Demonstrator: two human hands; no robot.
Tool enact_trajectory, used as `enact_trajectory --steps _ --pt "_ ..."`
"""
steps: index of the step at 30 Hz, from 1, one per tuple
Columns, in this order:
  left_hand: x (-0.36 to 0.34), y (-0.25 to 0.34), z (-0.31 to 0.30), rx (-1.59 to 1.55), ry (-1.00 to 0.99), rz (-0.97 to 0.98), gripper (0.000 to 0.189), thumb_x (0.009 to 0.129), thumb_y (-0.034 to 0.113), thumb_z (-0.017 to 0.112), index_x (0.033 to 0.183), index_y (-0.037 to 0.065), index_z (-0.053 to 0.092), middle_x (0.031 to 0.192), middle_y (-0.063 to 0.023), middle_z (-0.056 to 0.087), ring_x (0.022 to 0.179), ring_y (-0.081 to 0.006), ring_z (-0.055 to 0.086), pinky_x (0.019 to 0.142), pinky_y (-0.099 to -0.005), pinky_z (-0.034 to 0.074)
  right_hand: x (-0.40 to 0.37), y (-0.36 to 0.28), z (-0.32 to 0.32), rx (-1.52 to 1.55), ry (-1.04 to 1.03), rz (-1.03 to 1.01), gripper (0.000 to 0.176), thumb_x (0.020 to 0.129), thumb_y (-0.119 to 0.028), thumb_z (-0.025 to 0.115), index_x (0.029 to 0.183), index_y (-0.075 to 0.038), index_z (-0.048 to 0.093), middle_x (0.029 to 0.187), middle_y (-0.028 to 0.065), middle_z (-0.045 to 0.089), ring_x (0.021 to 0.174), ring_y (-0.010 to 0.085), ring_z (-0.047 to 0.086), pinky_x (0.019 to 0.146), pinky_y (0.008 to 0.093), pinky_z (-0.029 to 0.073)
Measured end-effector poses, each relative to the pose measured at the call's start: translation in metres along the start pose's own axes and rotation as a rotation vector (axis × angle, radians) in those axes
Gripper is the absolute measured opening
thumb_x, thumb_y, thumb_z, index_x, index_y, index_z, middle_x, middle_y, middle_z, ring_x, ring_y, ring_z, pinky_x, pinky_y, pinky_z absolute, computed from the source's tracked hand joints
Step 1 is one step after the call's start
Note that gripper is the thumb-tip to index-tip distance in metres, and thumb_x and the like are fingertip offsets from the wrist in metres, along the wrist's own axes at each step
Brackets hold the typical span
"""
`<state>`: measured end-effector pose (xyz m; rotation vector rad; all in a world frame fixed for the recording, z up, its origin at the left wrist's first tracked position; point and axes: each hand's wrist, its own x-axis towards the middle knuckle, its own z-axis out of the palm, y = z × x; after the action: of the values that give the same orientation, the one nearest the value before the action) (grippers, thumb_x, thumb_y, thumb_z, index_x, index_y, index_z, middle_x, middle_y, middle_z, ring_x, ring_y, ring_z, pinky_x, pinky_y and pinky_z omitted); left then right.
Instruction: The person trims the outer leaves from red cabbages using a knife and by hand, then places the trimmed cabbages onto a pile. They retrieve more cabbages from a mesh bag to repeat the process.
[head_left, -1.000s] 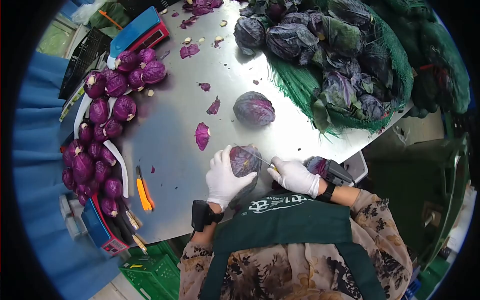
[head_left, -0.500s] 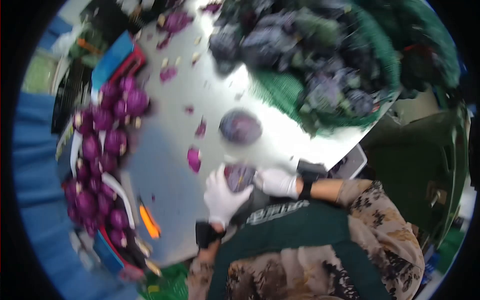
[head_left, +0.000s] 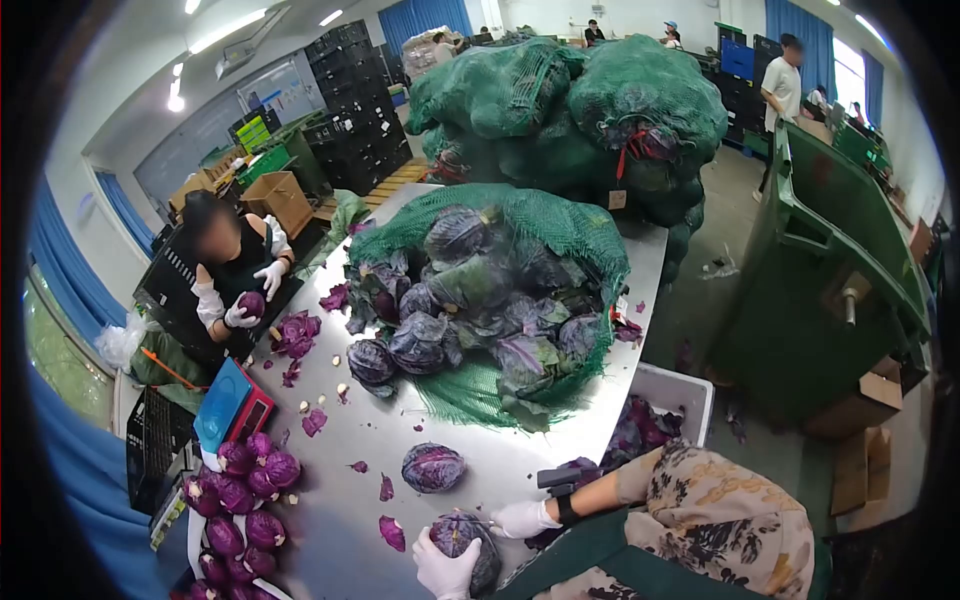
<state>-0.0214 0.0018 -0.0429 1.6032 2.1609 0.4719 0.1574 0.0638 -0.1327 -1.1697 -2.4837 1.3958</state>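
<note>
At the near edge of the metal table, my left hand (head_left: 447, 566), in a white glove, is wrapped round a red cabbage (head_left: 457, 533). My gloved right hand (head_left: 524, 519) is closed at the cabbage's right side; a thin item seems to reach from its fingers to the cabbage, too small to name. Just beyond lies another red cabbage (head_left: 433, 468). Loose purple leaves (head_left: 392, 533) are scattered to the left. Farther back, an opened green mesh sack (head_left: 480, 395) spills dark cabbages with outer leaves (head_left: 425, 342).
Peeled cabbages (head_left: 240, 490) are piled at left beside a blue-and-red box (head_left: 233, 402). A white bin (head_left: 690, 392) of leaves stands at right, near a large green bin (head_left: 800, 290). Full mesh sacks (head_left: 640, 100) rise behind. Across the table a co-worker (head_left: 235, 255) holds a cabbage.
My view has tilted up, bringing the room and co-worker into sight and dropping the orange-handled tool out of it. Both hands stay at the same cabbage.
</note>
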Motion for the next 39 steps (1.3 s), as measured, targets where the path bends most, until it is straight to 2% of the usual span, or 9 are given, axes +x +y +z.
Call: enact_trajectory --steps 7,13,17,19,21,27,31,36,39 --pt "-0.006 -0.018 0.01 -0.118 -0.007 0.028 0.082 0.068 0.039 0.084 0.136 0.009 0.047 0.133 -0.0178 0.051 0.123 -0.0341 0.049 0.105 -0.0425 0.04 0.006 -0.003 0.002 0.051 -0.051 0.054 0.046 0.097 -0.032 0.046 0.127 0.003 0.047 0.103 0.028 0.065 0.094 0.0446 0.063 0.085 0.0484 0.048" --pt "-0.002 -0.03 0.028 -0.464 0.249 0.168 0.089 0.059 0.023 0.087 0.133 0.002 0.042 0.126 -0.0153 0.046 0.117 -0.0303 0.051 0.101 -0.0419 0.042 0.017 0.001 -0.005 0.423 0.301 -0.476 0.062 0.1 -0.02 0.043 0.155 -0.025 0.015 0.129 0.0235 0.056 0.11 0.0385 0.059 0.096 0.0377 0.044" --pt "0.001 -0.029 0.036 -0.715 0.142 0.246 0.076 0.075 0.03 0.082 0.135 0.002 0.044 0.128 -0.0148 0.054 0.119 -0.0268 0.051 0.104 -0.0387 0.04 -0.018 -0.033 -0.049 0.33 0.065 -0.251 0.065 0.1 -0.019 0.045 0.156 -0.028 0.014 0.135 0.0185 0.054 0.114 0.0334 0.059 0.097 0.0357 0.045" --pt "0.003 -0.016 0.027 -0.981 0.029 0.078 0.078 0.071 0.006 0.079 0.137 0.001 0.037 0.129 -0.0137 0.043 0.122 -0.0251 0.046 0.107 -0.0393 0.036 -0.026 -0.05 -0.068 0.292 -0.051 -0.061 0.062 0.099 -0.017 0.046 0.155 -0.026 0.02 0.135 0.0177 0.054 0.107 0.0315 0.063 0.094 0.0349 0.047" --pt "0.002 -0.019 0.026 -0.681 0.127 0.157 0.069 0.07 0.02 0.08 0.129 0.003 0.048 0.119 -0.0149 0.052 0.115 -0.0306 0.051 0.098 -0.0416 0.044 -0.019 -0.045 -0.047 0.13 0.531 -0.654 0.06 0.098 -0.016 0.046 0.153 -0.023 0.025 0.124 0.0188 0.061 0.095 0.0319 0.066 0.086 0.0366 0.05" --pt "-0.004 -0.04 0.041 -0.841 0.025 0.134 0.068 0.078 0.018 0.077 0.136 0.007 0.045 0.129 -0.0155 0.048 0.121 -0.03 0.05 0.104 -0.0381 0.04 -0.038 -0.031 -0.057 0.443 0.264 -0.095 0.053 0.095 -0.014 0.055 0.146 -0.007 0.039 0.139 0.0178 0.052 0.122 0.025 0.053 0.104 0.035 0.041" --pt "-0.015 -0.043 0.03 -0.896 0.028 -0.014 0.073 0.077 0.029 0.081 0.136 0.006 0.044 0.132 -0.0145 0.047 0.125 -0.0271 0.048 0.106 -0.0385 0.039 -0.044 -0.024 -0.085 0.533 0.527 0.035 0.051 0.097 -0.016 0.058 0.144 -0.005 0.041 0.08 -0.001 0.047 0.068 0.0064 0.045 0.061 0.0229 0.042" --pt "-0.014 -0.036 0.011 -0.8 0.026 0.014 0.072 0.079 0.035 0.079 0.134 0.004 0.045 0.134 -0.0151 0.045 0.125 -0.0279 0.048 0.107 -0.0389 0.038 -0.048 -0.001 -0.115 0.642 0.399 0.351 0.03 0.1 -0.031 0.054 0.11 -0.003 0.059 0.063 -0.0041 0.046 0.059 0.004 0.041 0.051 0.0228 0.036" --pt "-0.005 -0.037 0.022 -0.585 0.057 0.082 0.067 0.081 0.038 0.076 0.132 0.006 0.047 0.13 -0.0152 0.049 0.123 -0.029 0.05 0.105 -0.0385 0.04 -0.053 -0.015 -0.101 0.482 0.366 0.115 0.027 0.1 -0.03 0.054 0.102 -0.004 0.061 0.066 -0.0023 0.05 0.061 0.0046 0.044 0.055 0.0224 0.038"
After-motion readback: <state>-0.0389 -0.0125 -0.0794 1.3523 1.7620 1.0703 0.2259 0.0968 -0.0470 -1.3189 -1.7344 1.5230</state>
